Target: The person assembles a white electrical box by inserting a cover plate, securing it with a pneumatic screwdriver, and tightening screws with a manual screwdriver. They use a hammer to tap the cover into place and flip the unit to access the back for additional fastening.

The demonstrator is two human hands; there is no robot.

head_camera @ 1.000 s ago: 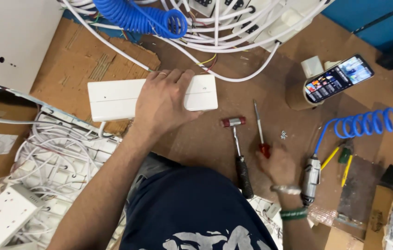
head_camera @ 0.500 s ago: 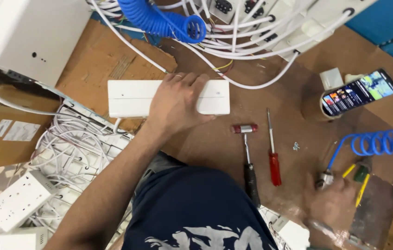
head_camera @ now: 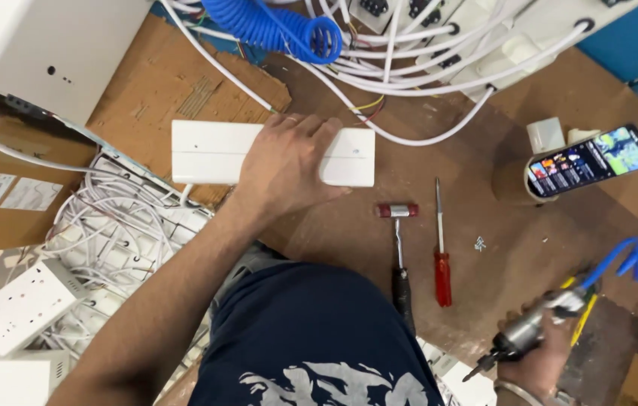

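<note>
The left hand [head_camera: 289, 162] lies palm down on a long white plastic power-strip casing [head_camera: 214, 153], fingers spread flat across its smooth top and pressing it against the brown worktop [head_camera: 349, 240]; nothing is pinched, the hand simply covers the casing's middle, with the rectangular ends showing on either side of the fingers. Just beyond the fingertips runs a tangle of round white cables [head_camera: 424, 68], and further past them a glossy blue coiled air hose [head_camera: 274, 26]. On the thumb side of the casing, a torn sheet of corrugated cardboard [head_camera: 161, 83] lies under its end.

The right hand [head_camera: 537, 361] is closed around a pneumatic screwdriver [head_camera: 522, 334], a cylindrical metal tool with a dark tip that points away from the palm toward the person's lap. A second blue coiled hose [head_camera: 635, 263] leads off from the tool's rear, behind the knuckles.

Between the two hands, on the worktop, lie a small hammer [head_camera: 399, 248] with a red-ended head and dark grip, and beside it a slim screwdriver with a red handle [head_camera: 442, 256]. A few tiny screws [head_camera: 479, 243] sit near them. A smartphone [head_camera: 592, 160] with a lit screen leans on a holder well beyond the right hand.
</note>
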